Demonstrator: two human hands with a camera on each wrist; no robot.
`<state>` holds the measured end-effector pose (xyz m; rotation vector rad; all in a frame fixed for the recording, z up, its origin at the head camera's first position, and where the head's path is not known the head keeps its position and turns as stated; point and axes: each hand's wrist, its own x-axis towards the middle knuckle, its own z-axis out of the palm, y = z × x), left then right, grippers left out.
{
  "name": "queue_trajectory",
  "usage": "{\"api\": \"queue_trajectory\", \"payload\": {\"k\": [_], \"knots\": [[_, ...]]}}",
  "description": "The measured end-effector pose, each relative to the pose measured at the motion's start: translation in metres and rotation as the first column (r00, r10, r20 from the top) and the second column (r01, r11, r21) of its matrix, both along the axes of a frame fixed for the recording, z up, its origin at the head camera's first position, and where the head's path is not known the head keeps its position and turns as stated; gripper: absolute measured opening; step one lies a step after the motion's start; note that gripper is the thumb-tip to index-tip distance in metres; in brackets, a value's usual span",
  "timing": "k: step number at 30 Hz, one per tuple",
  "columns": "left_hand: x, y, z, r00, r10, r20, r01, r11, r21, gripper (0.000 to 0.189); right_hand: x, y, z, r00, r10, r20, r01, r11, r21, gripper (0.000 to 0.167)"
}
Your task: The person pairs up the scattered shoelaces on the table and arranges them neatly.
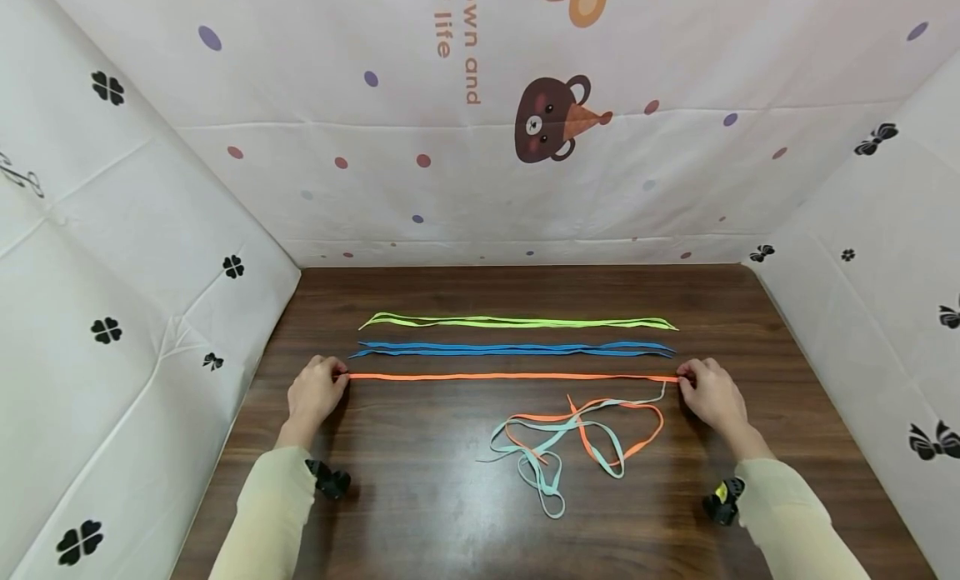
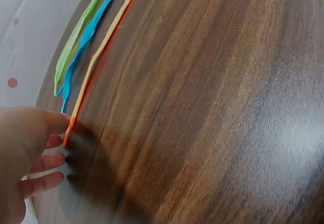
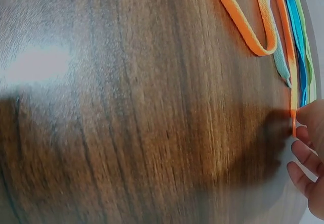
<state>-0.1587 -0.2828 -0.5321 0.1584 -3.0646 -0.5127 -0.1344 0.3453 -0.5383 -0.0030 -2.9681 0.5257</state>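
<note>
An orange shoelace [image 1: 510, 376] lies stretched nearly straight from side to side across the wooden table. My left hand [image 1: 318, 390] pinches its left end between thumb and finger; the tip sticks out past the fingers in the left wrist view. At the other end, my right hand [image 1: 712, 392] pinches the lace near its tip. Just beyond it run blue shoelaces [image 1: 517, 348], laid lengthwise, and farther back lie lime-green shoelaces [image 1: 517, 322]. On the near side, a second orange shoelace [image 1: 651, 440] is loosely tangled with pale mint shoelaces [image 1: 555, 487].
The dark wooden table [image 1: 420, 513] ends at a white printed cloth wall [image 1: 465, 188] behind, with more white cloth [image 1: 142, 413] on the left and right. A small black device [image 1: 330, 480] sits at my left wrist, another [image 1: 723, 503] at my right.
</note>
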Motion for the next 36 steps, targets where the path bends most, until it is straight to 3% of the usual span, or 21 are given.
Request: {"api": "queue_trajectory", "payload": {"k": [8, 13, 22, 27, 30, 36], "knots": [[0.007, 0.002, 0.010, 1.000, -0.030, -0.007, 0.030, 0.999, -0.012, 0.015, 0.004, 0.000, 0.007, 1.000, -0.004, -0.014, 0.004, 1.000, 0.001, 0.017], [0.013, 0.012, 0.017, 0.994, -0.094, -0.056, 0.094, 0.996, 0.001, 0.016, 0.006, -0.002, 0.011, 0.998, 0.017, -0.055, -0.018, 1.000, -0.008, 0.019], [0.017, 0.047, 0.024, 0.949, -0.266, -0.171, 0.261, 0.964, -0.048, 0.020, 0.009, -0.012, 0.018, 0.995, 0.060, -0.084, -0.062, 0.998, -0.018, 0.021], [0.021, 0.077, 0.027, 0.910, -0.364, -0.197, 0.358, 0.931, -0.069, 0.023, 0.011, -0.017, 0.016, 0.990, 0.099, -0.101, -0.103, 0.994, -0.033, 0.022], [0.024, 0.097, 0.027, 0.877, -0.432, -0.211, 0.426, 0.901, -0.077, 0.023, 0.011, -0.023, 0.016, 0.986, 0.125, -0.109, -0.130, 0.991, -0.043, 0.022], [0.032, 0.137, 0.030, 0.772, -0.584, -0.250, 0.584, 0.807, -0.081, 0.024, 0.010, -0.038, 0.014, 0.972, 0.197, -0.131, -0.203, 0.979, -0.032, 0.020]]}}
